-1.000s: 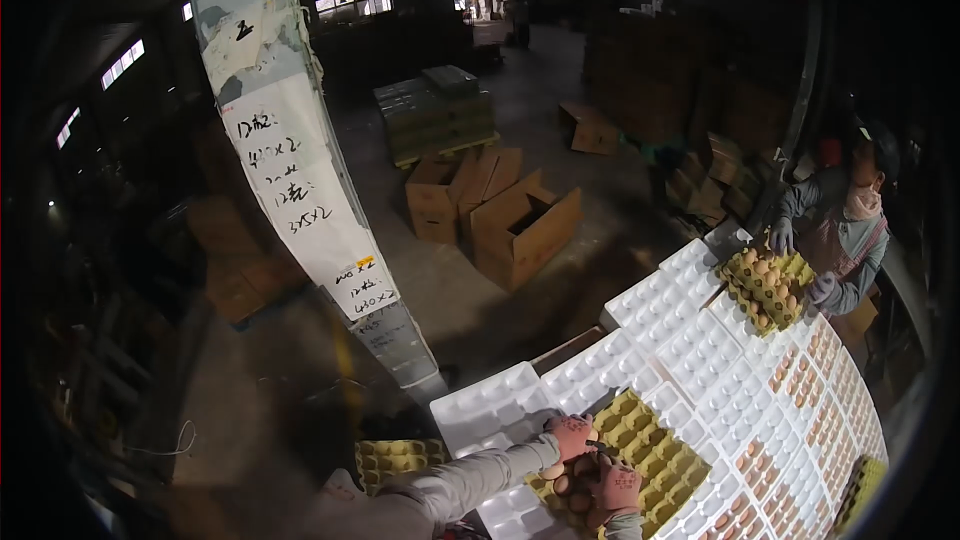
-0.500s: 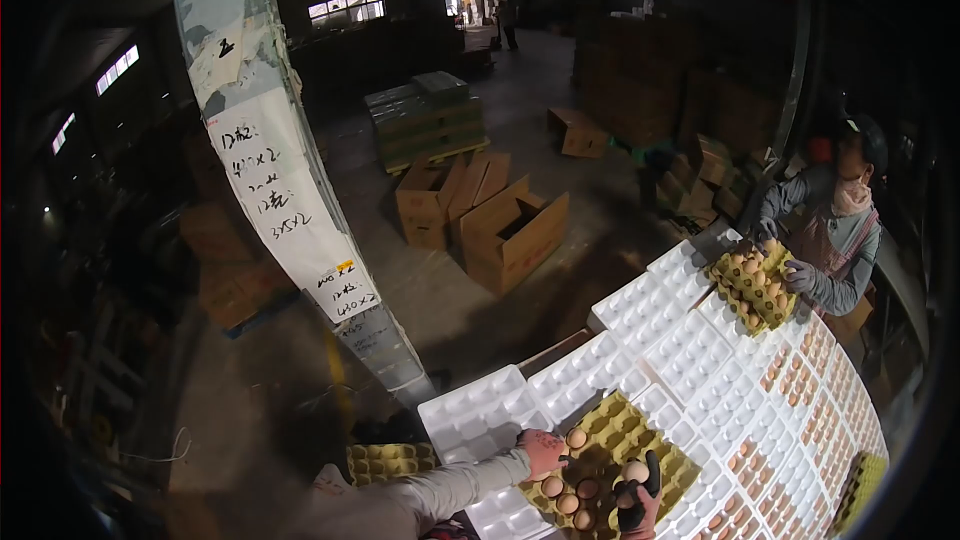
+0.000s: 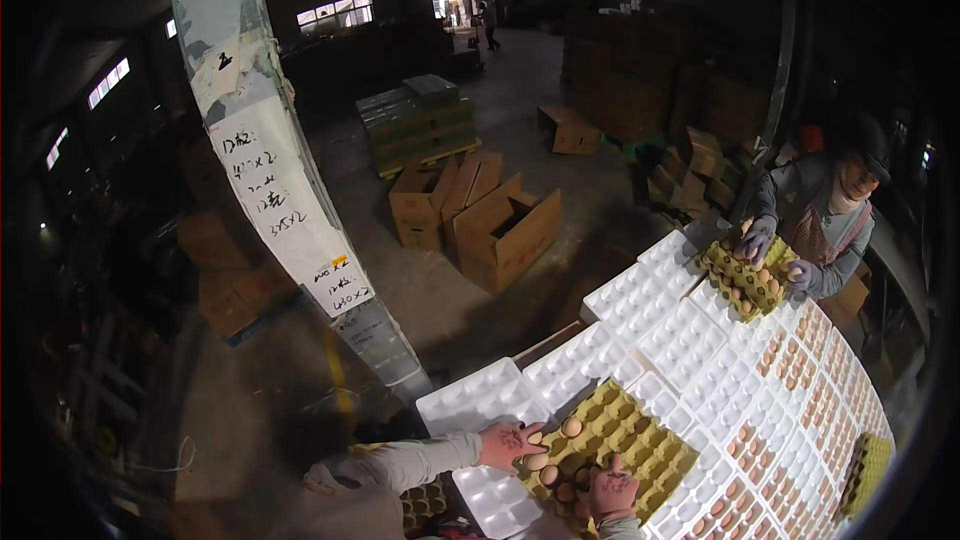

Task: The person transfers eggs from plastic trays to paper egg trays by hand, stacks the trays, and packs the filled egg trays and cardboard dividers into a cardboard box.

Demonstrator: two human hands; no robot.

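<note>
"Where are the eggs point(image 3: 549, 476) being held?"

"In the yellow egg tray point(image 3: 655, 455), which is being borne by white foam trays point(image 3: 685, 345). With its middle being taken as the clock's centre, a cluster is being cradled toward nine o'clock, and a lone egg point(image 3: 572, 427) at ten."

"How are the hands being held?"

"The gloved left hand point(image 3: 507, 446) is being held at nine, by the tray's edge, its fingers being parted beside an egg; whether that egg is being pinched cannot be told. The right hand point(image 3: 609, 492) is being held at six, over the cups. Its underside is being hidden, so its grip cannot be told either."

"What is being asked of good handling here?"

"A light touch, it is judged: shells are best being supported at the sides, with fingertips being kept clear of neighbouring eggs, and one cup being given to each."

"And farther off?"

"At three, other eggs point(image 3: 740, 448) are being held in white foam trays; at one, a second egg tray point(image 3: 765, 300) is being handled by a co-worker point(image 3: 840, 210)."
</note>
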